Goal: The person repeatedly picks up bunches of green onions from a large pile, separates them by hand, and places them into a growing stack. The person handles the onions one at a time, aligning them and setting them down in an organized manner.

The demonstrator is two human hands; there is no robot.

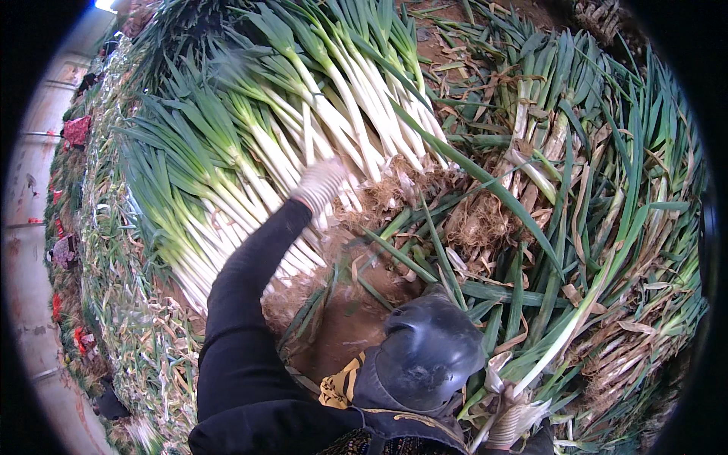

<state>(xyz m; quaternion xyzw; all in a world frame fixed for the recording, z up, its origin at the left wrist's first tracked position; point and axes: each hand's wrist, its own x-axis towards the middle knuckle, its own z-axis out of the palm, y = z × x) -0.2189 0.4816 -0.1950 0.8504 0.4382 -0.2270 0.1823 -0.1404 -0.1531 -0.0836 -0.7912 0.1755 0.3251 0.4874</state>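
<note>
My left hand (322, 183), in a striped pale glove, reaches over the root ends of a long row of cleaned green onions (250, 165). It is blurred, and whether its fingers hold the stalk (307, 133) just above it is not clear. Low at the right, my right hand (506, 421), in a soiled striped glove, grips a long green onion (560, 341). Its white shaft slants up to the right into green leaves. Loose pale outer skin (532, 412) hangs beside that hand.
Uncleaned green onions (620, 364) with dry leaves and roots are heaped at the right. A bundle with matted roots (483, 222) lies nearer the middle. My knee, under a glossy black cover (432, 347), rises above bare soil (352, 324). Leaf litter (136, 318) spreads along the left.
</note>
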